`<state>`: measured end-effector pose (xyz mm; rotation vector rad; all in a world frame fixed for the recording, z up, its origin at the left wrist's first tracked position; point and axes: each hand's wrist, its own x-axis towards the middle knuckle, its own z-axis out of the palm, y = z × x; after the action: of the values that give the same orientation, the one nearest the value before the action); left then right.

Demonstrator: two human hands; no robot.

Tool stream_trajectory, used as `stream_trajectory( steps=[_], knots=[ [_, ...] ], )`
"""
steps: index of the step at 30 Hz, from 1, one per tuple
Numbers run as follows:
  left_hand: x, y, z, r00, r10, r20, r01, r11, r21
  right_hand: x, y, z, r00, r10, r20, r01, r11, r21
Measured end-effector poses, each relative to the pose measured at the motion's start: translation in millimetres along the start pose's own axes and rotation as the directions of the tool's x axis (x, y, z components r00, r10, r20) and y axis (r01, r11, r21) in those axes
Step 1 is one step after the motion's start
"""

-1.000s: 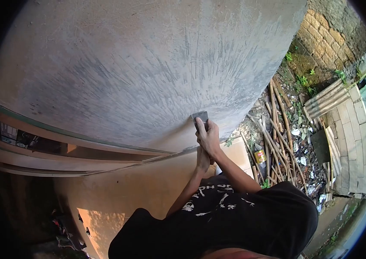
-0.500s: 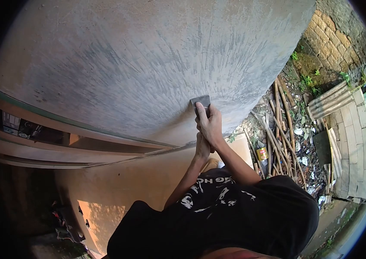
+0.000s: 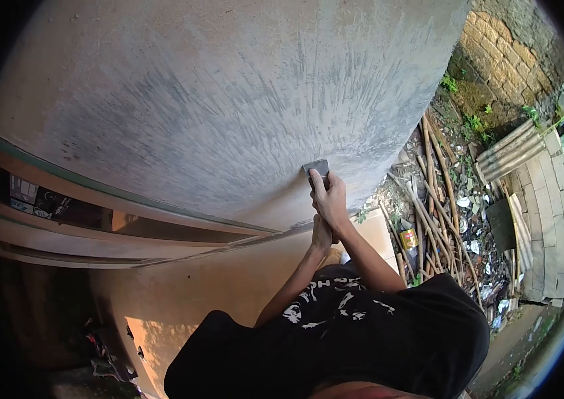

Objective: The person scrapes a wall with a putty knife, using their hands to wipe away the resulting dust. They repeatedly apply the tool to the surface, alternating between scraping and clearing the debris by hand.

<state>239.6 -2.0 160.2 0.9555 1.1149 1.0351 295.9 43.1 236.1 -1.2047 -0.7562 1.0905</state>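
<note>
A dark rectangular block (image 3: 317,166) rests against the grey, streaked wall (image 3: 228,120). My right hand (image 3: 332,198) grips it, thumb on its near face and fingers curled round its side. Just below, my left hand (image 3: 322,233) is pressed against my right wrist, its fingers mostly hidden behind the right hand. Whether the left hand holds anything besides the wrist cannot be made out. Pale streaks fan out over the wall above the block.
On the left, a window opening (image 3: 129,223) with a green-edged frame runs along the wall. Wooden poles (image 3: 431,179) and rubble lie on the ground at right, near a yellow-labelled container (image 3: 409,239). A block wall (image 3: 548,226) stands farther right.
In the view, both hands and the block have shifted slightly down and to the right. The grip on the block looks the same.
</note>
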Motion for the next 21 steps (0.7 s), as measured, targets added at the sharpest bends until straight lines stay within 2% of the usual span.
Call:
stream_trajectory(
  steps=[2, 3, 4, 6, 7, 8, 9, 10, 13, 14, 16, 17, 18, 19, 20, 21],
  knots=[
    [-4.4, -8.9, -6.0, 0.984, -0.16, 0.084, 0.155, 0.986, 0.057, -3.7, 14.2, -5.6, 0.997, 0.061, -0.054, -0.065, 0.996, -0.056],
    [-9.8, 1.9, -4.2, 0.97, -0.225, 0.089, 0.225, 0.974, 0.008, -4.8, 8.8, -5.7, 0.994, 0.1, -0.048, -0.101, 0.994, -0.038],
    [-9.4, 7.8, -3.7, 0.972, -0.217, 0.092, 0.217, 0.976, 0.015, -4.1, 3.0, -3.4, 0.995, 0.091, -0.049, -0.093, 0.995, -0.031],
    [-9.1, 11.9, -0.4, 0.98, -0.197, -0.014, 0.197, 0.98, -0.013, -6.0, -10.1, -3.5, 0.996, 0.085, -0.02, -0.085, 0.996, -0.001],
    [-0.9, 18.6, -1.4, 0.998, -0.058, 0.019, 0.058, 0.998, 0.034, -1.8, -24.5, 0.5, 0.996, 0.084, -0.026, -0.084, 0.996, 0.0],
    [6.2, 23.4, -1.4, 0.997, -0.07, 0.017, 0.069, 0.997, 0.035, 2.8, -38.7, 8.2, 1.0, 0.005, -0.008, -0.005, 1.0, 0.03],
    [12.1, 30.8, -0.2, 0.996, 0.084, 0.039, -0.087, 0.993, 0.077, 2.5, -44.5, 12.7, 0.997, -0.07, 0.011, 0.069, 0.996, 0.061],
    [15.1, 35.6, 0.4, 0.968, 0.242, 0.07, -0.249, 0.962, 0.115, 1.3, -40.7, 13.2, 0.998, -0.062, 0.013, 0.061, 0.996, 0.06],
    [20.0, 10.8, -1.8, 0.947, 0.322, 0.02, -0.322, 0.94, 0.113, 8.9, -11.8, 8.8, 0.998, -0.07, -0.003, 0.07, 0.998, 0.005],
    [19.4, -1.3, -7.6, 0.947, 0.321, 0.02, -0.322, 0.94, 0.114, 8.3, 4.9, 5.0, 1.0, -0.027, -0.005, 0.027, 1.0, -0.016],
    [15.9, -36.5, -24.6, 0.995, 0.0, 0.1, -0.006, 0.998, 0.061, 6.8, 44.8, -2.9, 1.0, 0.021, -0.01, -0.021, 0.999, -0.036],
    [17.1, -56.2, -30.8, 0.995, -0.004, 0.1, -0.002, 0.998, 0.062, 7.0, 66.9, -7.5, 0.999, 0.042, -0.031, -0.045, 0.995, -0.085],
    [17.6, -76.7, -35.7, 0.994, 0.019, 0.108, -0.036, 0.986, 0.162, 4.7, 78.3, -11.1, 0.996, 0.065, -0.054, -0.071, 0.988, -0.135],
    [14.2, -83.3, -36.7, 0.992, 0.04, 0.119, -0.069, 0.963, 0.26, 0.5, 81.3, -13.9, 0.994, 0.107, -0.039, -0.11, 0.99, -0.083],
    [11.7, -89.1, -38.8, 0.992, 0.032, 0.12, -0.063, 0.964, 0.259, -0.1, 88.6, -14.6, 0.993, 0.112, -0.044, -0.116, 0.99, -0.085],
    [9.8, -85.9, -38.5, 0.993, -0.048, 0.104, 0.022, 0.972, 0.234, 2.1, 96.0, -13.2, 0.995, 0.077, -0.063, -0.083, 0.99, -0.112]
  ],
)
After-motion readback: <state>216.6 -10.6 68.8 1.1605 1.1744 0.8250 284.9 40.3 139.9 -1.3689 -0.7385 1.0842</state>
